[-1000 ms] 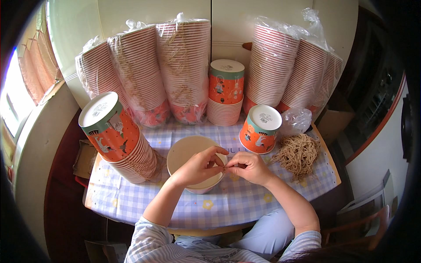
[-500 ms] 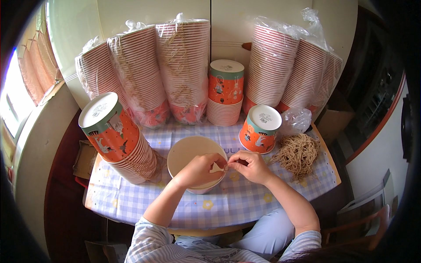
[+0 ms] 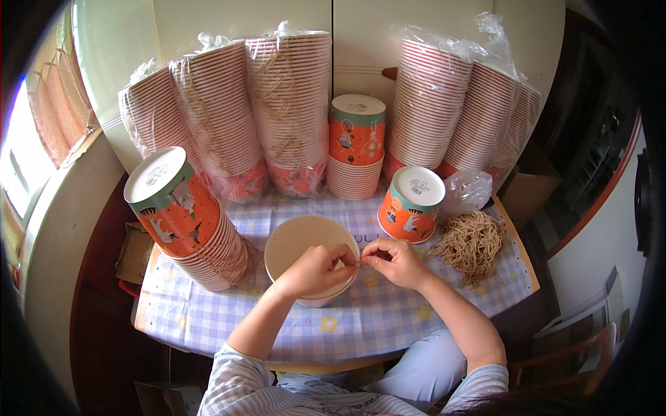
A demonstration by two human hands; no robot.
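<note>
A paper bucket (image 3: pixel 300 233) stands mouth up in front of me, its pale inside showing. Over its right rim my left hand (image 3: pixel 320 269) is closed in a pinch. Just right of the rim my right hand (image 3: pixel 397 262) pinches too, its fingertips almost meeting the left ones. Between them is a thin pale strand, which looks like the cord in the tangled tan pile (image 3: pixel 474 243) at the right; its ends are hidden by my fingers. An upturned orange and green bucket (image 3: pixel 411 211) sits beyond my right hand.
At the left leans a stack of upturned buckets (image 3: pixel 187 222) with tan cords hanging at its side. Another stack (image 3: pixel 356 149) stands at the back, among tall plastic-wrapped stacks (image 3: pixel 290 104). A crumpled clear bag (image 3: pixel 467 191) lies near the cord pile. Checked cloth (image 3: pixel 229 322) covers the table.
My fingers have shifted slightly at the bucket's right rim, and the small pale loop between them shows less. The bucket and stacks stay in place.
</note>
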